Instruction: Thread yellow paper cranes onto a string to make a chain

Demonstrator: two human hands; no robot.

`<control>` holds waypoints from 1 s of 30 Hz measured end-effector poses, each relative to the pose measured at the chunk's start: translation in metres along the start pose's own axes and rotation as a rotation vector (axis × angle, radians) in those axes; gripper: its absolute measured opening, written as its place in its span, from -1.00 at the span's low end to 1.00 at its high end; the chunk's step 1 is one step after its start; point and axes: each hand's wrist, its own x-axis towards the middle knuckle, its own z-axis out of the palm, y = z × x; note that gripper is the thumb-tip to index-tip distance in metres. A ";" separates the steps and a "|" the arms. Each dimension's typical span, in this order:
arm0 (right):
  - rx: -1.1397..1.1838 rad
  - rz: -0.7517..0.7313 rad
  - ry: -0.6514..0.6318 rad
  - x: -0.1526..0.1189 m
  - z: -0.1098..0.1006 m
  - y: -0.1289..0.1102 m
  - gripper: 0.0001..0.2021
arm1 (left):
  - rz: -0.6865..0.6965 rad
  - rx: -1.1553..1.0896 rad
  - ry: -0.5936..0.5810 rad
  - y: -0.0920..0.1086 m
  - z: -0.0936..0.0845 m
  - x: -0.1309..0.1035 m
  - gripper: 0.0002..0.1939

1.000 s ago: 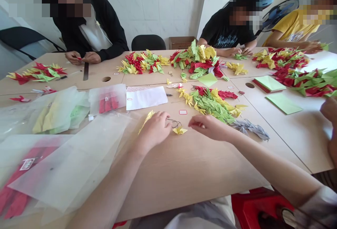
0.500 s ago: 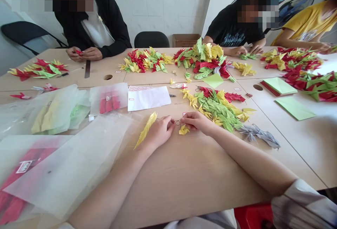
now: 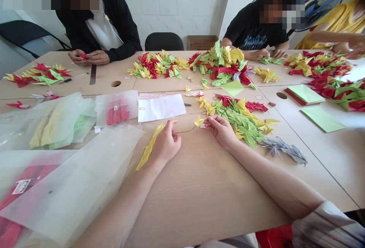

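My left hand point(image 3: 168, 142) is curled, with the index finger raised and the thumb apart from it. A thin dark string point(image 3: 186, 131) runs out of its curled fingers towards my right hand. Just left of that hand lies a strand of stacked yellow folded paper pieces point(image 3: 149, 147). My right hand point(image 3: 220, 129) pinches at the other end of the string, fingertips together. A small yellow folded paper bird point(image 3: 199, 121) is on the string by those fingertips. Close behind my right hand are green folded paper strands point(image 3: 242, 124).
Clear plastic bags point(image 3: 76, 172) with folded paper cover the left side. A white sheet point(image 3: 162, 108), a pen point(image 3: 187, 104), green square paper point(image 3: 322, 118) and a grey bundle point(image 3: 285, 150) lie about. Several people sit opposite, behind piles of folded paper point(image 3: 156, 65).
My hands have moved apart, drawing the string out between them. The left index finger has lifted. The yellow paper bird has risen beside my right fingertips.
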 end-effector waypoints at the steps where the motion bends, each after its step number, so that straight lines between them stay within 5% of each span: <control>1: -0.001 0.006 -0.007 0.000 0.001 0.001 -0.68 | 0.028 -0.072 0.003 0.003 0.002 -0.002 -0.51; 4: 0.007 0.024 -0.050 -0.003 0.004 0.003 -0.71 | 0.059 -0.307 -0.082 0.011 0.010 -0.006 -0.38; 10: 0.192 0.140 -0.186 -0.006 0.018 0.006 -0.84 | -0.123 -0.786 -0.316 0.014 0.022 0.003 -0.30; 15: 0.345 0.222 -0.185 -0.002 0.031 0.008 -0.88 | -0.189 -1.008 -0.392 0.010 0.018 0.011 -0.45; 23: 0.258 0.144 -0.203 -0.003 0.018 0.012 -0.88 | -0.131 -0.955 -0.327 0.016 0.020 0.012 -0.62; 30: 0.084 0.159 -0.297 -0.005 0.015 0.009 -0.77 | -0.101 -0.876 -0.390 0.021 0.016 0.013 -0.65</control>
